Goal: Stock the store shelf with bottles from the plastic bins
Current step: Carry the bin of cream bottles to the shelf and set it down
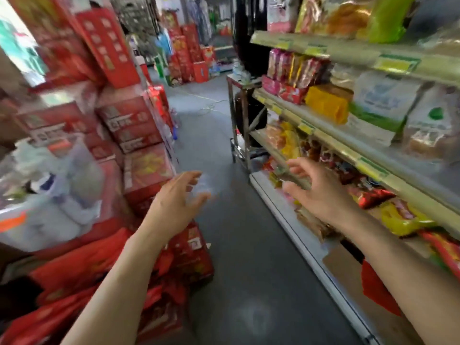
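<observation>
Both arms are reaching forward over the aisle floor (244,245), and neither hand is carrying anything. The left hand (174,202), at about 10 o'clock from the frame's middle, is hanging with its fingers spread and relaxed in front of the red cartons (129,125). The right hand (321,192), at about 3 o'clock, is hovering just beside the lower tier of the shelf (348,155), its fingers loosely curved and gripping nothing; whether the fingertips are touching the snack packs (368,195) is lost in the blur.

The task's things are not showing: no bottle and no plastic bin can be made out. A pale bagged heap (54,190) is sitting at 9 o'clock on the cartons, too smeared to name. The tiers in view are holding packets, not bottles.

Farther off, at 12 o'clock, the aisle is running past a metal stand (239,115) toward more red boxes (189,58).

As a judgement, the person is passing between loads, walking empty-handed, so the step in hand is fetching. The next move calls for finding the bins, gripping bottles, and locating the tier meant for them.
</observation>
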`<state>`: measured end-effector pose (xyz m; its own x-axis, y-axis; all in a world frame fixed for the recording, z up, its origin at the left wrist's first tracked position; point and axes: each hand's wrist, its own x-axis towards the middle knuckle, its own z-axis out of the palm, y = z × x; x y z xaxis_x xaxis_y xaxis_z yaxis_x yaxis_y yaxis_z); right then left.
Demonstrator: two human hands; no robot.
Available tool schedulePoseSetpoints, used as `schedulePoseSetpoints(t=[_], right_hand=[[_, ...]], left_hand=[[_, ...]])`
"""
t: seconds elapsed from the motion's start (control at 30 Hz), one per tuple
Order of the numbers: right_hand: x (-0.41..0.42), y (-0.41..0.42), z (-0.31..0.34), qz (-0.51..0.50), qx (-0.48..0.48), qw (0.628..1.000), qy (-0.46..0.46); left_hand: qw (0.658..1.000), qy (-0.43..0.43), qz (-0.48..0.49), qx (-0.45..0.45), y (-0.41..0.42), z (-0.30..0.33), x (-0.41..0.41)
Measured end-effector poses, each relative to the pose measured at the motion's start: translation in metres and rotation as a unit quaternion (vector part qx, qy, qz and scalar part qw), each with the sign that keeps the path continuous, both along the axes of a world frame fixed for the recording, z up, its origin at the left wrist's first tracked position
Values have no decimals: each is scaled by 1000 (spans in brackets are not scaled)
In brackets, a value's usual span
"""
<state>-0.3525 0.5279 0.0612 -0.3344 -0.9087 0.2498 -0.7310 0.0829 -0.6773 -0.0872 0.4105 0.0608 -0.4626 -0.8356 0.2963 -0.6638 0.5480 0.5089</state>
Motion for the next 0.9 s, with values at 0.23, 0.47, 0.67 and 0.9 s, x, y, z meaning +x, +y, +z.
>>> schedulePoseSetpoints(t=[0.23,0.47,0.67,0.9], right_hand=[[30,-141,-1,106,-22,994,-15],[52,-293,-6,252,-4,967,34],[106,-405,8,410,45,904,116],[212,-491,31,518,8,835,185]], left_hand=[[993,12,115,-13,-81,0,54],[970,31,241,-1,-147,-5,70],[925,45,376,23,-172,2,104],[852,-9,523,8,-175,18,170]])
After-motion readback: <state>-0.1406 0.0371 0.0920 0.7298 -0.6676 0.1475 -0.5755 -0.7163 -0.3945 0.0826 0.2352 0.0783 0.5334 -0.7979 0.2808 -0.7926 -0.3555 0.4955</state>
